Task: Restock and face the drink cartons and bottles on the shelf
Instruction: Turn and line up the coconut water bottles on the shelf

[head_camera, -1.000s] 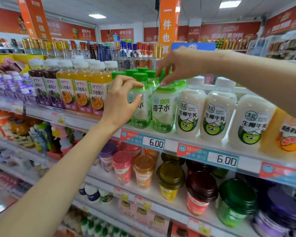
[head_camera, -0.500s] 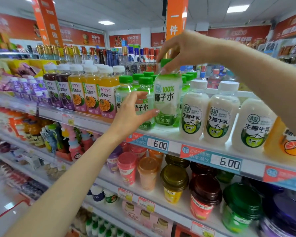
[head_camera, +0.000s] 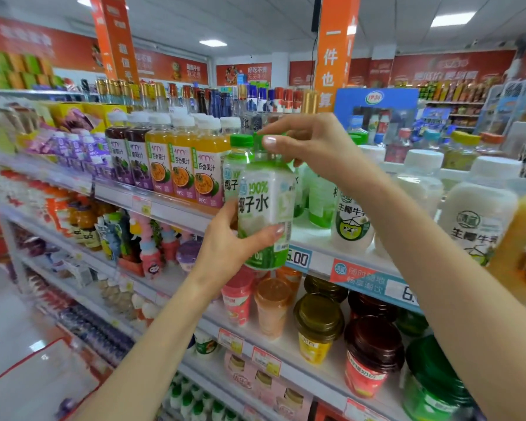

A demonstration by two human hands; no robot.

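- While the bottle [head_camera: 266,214] is held just before the shelf [head_camera: 312,240], its facing is judged unfinished.
- Base is clasped by the left hand [head_camera: 234,247] grip; cap is pinched by the right hand [head_camera: 313,147] grip.

Coconut water bottle [head_camera: 264,208] held upright at the shelf [head_camera: 312,240] front
Green cap, white-and-green label facing near; the left hand [head_camera: 228,247] grips its lower body, the right hand [head_camera: 310,144] pinches its cap. A matching bottle [head_camera: 236,165] stands just behind on the left, next to orange juice bottles [head_camera: 179,168]; white milk bottles [head_camera: 480,214] stand right.
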